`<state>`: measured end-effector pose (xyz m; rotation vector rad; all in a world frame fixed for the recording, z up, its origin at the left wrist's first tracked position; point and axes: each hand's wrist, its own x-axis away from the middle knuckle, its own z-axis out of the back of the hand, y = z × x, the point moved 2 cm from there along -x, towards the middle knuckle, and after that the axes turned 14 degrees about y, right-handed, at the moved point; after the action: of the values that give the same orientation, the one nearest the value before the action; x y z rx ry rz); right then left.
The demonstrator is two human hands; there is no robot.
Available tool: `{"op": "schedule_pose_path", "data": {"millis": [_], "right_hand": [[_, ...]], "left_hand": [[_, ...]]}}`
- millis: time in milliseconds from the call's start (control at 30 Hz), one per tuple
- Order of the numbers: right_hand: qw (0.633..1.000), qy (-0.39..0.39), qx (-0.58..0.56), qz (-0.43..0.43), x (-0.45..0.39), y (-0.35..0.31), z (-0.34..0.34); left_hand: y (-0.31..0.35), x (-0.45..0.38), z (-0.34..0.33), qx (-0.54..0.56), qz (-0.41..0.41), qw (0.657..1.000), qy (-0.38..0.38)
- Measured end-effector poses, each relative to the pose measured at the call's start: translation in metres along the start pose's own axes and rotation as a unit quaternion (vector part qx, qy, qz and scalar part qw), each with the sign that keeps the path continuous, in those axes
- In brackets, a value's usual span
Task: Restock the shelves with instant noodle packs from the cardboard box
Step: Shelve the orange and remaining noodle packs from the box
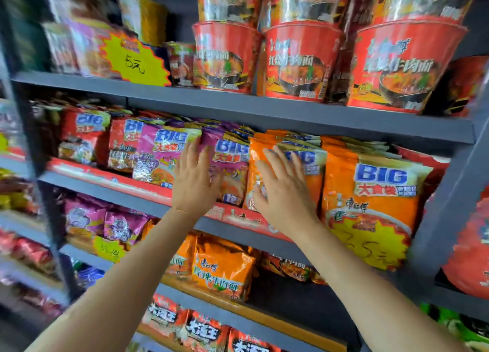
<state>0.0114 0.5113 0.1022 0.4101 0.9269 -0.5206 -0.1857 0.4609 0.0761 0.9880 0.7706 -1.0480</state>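
My left hand [194, 178] lies flat, fingers straight, against a purple "BIG" noodle pack [230, 161] standing on the middle shelf [105, 178]. My right hand [284, 190] presses with spread fingers on the front of an orange "BIG" noodle pack [315, 163] just to its right. Another row of orange packs [370, 192] stands further right, with a yellow price tag [370, 245] in front. More purple packs [164, 155] and red packs [84, 137] fill the left of that shelf. The cardboard box is out of view.
Red noodle bowls [299, 60] are stacked on the upper shelf with a yellow "5元" star tag [135, 60]. Orange packs [222, 269] and purple packs [105, 222] sit on the shelf below, beside a dark gap [299, 296]. A grey upright post [449, 206] bounds the right side.
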Motion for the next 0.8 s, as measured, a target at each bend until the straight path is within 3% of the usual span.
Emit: {"op": "schedule_pose_path", "data": {"millis": [233,400,533,700,800], "right_hand": [[0.998,-0.022,-0.035,-0.04,-0.082,-0.055,-0.062],[0.98,-0.004,-0.004,-0.2,-0.127,-0.05,-0.106],[0.969,0.025,0.049,-0.239,-0.14,-0.04,-0.111],[0.954,-0.077,-0.051,-0.284,-0.152,-0.042,-0.106],[0.96,-0.079,-0.077,-0.257,-0.151,-0.049,-0.092]], "left_hand": [[-0.075,-0.044,-0.006,-0.028,-0.076,0.995,-0.051],[-0.115,-0.054,-0.025,-0.007,-0.159,0.986,-0.057],[-0.13,-0.06,-0.033,0.018,-0.19,0.981,-0.034],[-0.136,-0.059,-0.036,0.023,-0.192,0.981,-0.035],[-0.131,-0.063,-0.031,0.049,-0.163,0.984,-0.048]]}}
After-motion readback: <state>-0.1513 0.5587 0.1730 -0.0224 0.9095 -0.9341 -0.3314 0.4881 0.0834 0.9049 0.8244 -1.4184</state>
